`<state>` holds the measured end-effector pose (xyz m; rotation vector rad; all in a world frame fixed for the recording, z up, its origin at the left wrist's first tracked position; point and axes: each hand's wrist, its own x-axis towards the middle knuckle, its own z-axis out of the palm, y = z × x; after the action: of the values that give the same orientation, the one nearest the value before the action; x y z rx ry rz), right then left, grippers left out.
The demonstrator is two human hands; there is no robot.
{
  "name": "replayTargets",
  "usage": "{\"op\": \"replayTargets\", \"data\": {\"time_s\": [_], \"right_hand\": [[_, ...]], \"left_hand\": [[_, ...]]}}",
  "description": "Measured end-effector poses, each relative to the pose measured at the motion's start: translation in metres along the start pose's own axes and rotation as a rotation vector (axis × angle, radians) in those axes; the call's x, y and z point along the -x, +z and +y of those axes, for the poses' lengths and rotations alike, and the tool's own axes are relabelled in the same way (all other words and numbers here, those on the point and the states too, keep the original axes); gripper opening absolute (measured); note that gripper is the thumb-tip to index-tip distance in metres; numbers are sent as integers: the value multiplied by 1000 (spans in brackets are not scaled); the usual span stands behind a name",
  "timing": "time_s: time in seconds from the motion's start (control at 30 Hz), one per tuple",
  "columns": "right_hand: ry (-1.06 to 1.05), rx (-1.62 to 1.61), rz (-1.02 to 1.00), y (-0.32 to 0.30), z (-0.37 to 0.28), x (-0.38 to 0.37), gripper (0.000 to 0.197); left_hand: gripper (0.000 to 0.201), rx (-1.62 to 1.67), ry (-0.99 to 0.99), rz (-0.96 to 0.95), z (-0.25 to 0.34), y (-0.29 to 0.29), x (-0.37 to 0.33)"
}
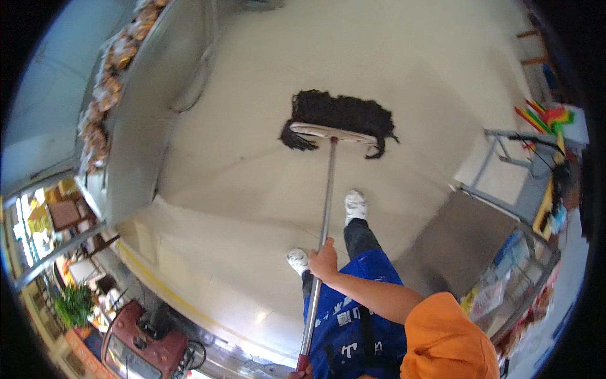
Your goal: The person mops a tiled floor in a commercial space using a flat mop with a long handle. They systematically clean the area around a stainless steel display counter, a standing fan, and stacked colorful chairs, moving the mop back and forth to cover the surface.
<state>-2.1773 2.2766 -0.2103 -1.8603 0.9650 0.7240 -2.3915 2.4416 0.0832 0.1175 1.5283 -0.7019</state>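
Note:
A wide flat mop with a dark, stringy head lies on the pale floor ahead of me. Its white bar joins a long metal pole that slants back toward my body. Wrapped round the pole's middle is my right hand, its arm coming out of an orange sleeve. At the lower edge my left hand shows only in part, closed about the red grip at the pole's end. My blue apron hangs beside the pole.
To the left runs a metal counter topped with a row of wrapped goods. A grey mat lies right, beside a metal-framed table. Outside, lower left, stand a red vehicle and a green plant.

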Motion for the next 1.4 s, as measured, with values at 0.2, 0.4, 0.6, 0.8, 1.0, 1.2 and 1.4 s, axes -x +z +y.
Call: {"op": "replayTargets", "data": {"time_s": [0.2, 0.4, 0.6, 0.8, 1.0, 1.2, 1.4], "right_hand": [[-62, 138, 66, -28, -64, -102, 38], [-159, 88, 291, -90, -132, -293, 55], [-86, -15, -29, 11, -203, -257, 48], [64, 68, -397, 205, -158, -125, 15], [146, 456, -798, 373, -116, 154, 31], [358, 188, -794, 507, -87, 347, 20], [903, -321, -801, 594, -40, 372, 11]], "left_hand": [[15, -60, -142, -281, 47, 137, -36], [13, -222, -115, -623, 111, 270, -144], [29, 256, -204, -834, 245, 230, -146], [39, 385, -166, -838, 347, -5, -36], [25, 63, 145, -151, 329, -215, 164], [60, 169, 292, -110, 311, -323, 310], [44, -192, 444, 695, 330, -372, 301]]}}
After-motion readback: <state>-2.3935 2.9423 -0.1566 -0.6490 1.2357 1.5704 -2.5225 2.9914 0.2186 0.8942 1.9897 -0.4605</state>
